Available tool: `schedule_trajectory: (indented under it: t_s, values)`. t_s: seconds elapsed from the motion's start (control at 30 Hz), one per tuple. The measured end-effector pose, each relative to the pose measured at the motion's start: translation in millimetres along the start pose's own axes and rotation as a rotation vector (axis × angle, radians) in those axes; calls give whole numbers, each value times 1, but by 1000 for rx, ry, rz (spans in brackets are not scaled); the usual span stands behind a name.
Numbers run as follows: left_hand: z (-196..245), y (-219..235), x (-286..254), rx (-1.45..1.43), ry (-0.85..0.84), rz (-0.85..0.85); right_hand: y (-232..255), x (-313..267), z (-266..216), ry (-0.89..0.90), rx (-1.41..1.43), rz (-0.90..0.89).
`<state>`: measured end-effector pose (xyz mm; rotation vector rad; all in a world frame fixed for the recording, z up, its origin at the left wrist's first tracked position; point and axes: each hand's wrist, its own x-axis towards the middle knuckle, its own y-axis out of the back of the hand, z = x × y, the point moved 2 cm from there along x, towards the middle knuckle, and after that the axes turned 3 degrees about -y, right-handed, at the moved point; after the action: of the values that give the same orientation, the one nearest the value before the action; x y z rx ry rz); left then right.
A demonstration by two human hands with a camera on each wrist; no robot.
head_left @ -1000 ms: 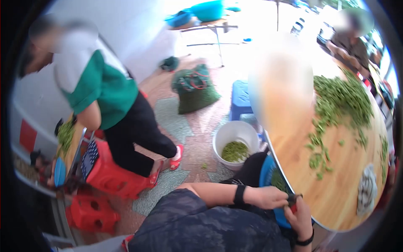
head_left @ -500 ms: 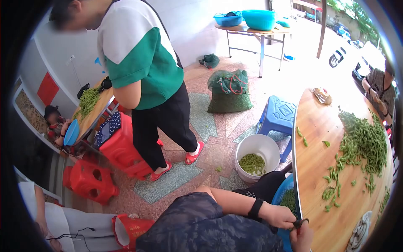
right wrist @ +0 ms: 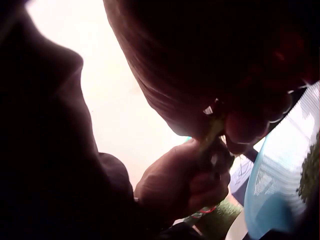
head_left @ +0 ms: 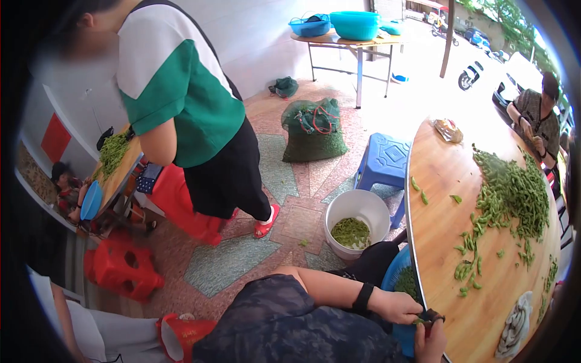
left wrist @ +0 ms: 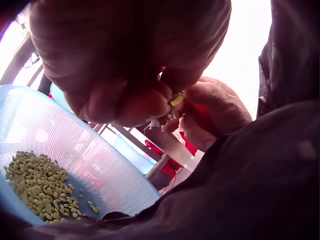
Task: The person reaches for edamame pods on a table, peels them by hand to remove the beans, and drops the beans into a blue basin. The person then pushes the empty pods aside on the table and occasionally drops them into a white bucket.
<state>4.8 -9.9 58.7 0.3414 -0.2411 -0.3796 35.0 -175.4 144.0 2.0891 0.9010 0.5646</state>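
Fingertips of my left hand (head_left: 394, 306) and right hand (head_left: 428, 342) meet beside the round table's edge in the head view. They pinch a small green bean pod (right wrist: 214, 131) between them, which the right wrist view shows as a greenish strip. In the left wrist view, the left hand (left wrist: 130, 65) fills the top, with the right hand (left wrist: 215, 110) behind the pod (left wrist: 176, 100). Something dark covers part of the fingertips (head_left: 431, 316). Below the hands sits a blue mesh basket (left wrist: 100, 155) with shelled green beans (left wrist: 40, 185) inside.
A wooden round table (head_left: 448, 242) bears piled bean pods (head_left: 514, 193) and a grey rag (head_left: 515, 327). A white bucket (head_left: 375, 212) holding pods stands beside a blue stool (head_left: 384, 154). A standing person (head_left: 181, 103) is at left, near red stools (head_left: 124, 266); a green net sack (head_left: 315, 133) lies beyond.
The head view has swung, shifting the whole scene within the frame. Both hands stay together at the table edge, with their fingertips still pinching. The standing person remains bent forward.
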Motion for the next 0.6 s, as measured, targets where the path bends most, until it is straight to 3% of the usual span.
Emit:
schedule_trajectory:
  t_s: [0.03, 0.1, 0.23, 0.3, 0.33, 0.4, 0.47, 0.6]
  values:
    - [6, 0, 2, -4, -6, -8, -2, -1, 7, -9, -4, 5]
    - [19, 5, 3, -142, -12, 9, -11, -2, 27, -188, 408, -39]
    - [16, 2, 7, -183, -3, -12, -17, -10, 43, -426, 460, -115]
    - [11, -2, 10, -177, 27, 41, -17, -9, 32, -65, 219, 78]
    - [10, -5, 10, -185, 24, 32, -20, -8, 30, -76, 215, 81]
    - [8, -9, 12, -368, 32, 81, -21, -7, 21, 86, 195, 237]
    - [4, -14, 18, -491, 74, -11, -15, -7, 11, 0, 181, 210]
    - [4, -11, 19, -283, 100, 1, -13, -8, 11, -18, 83, 164]
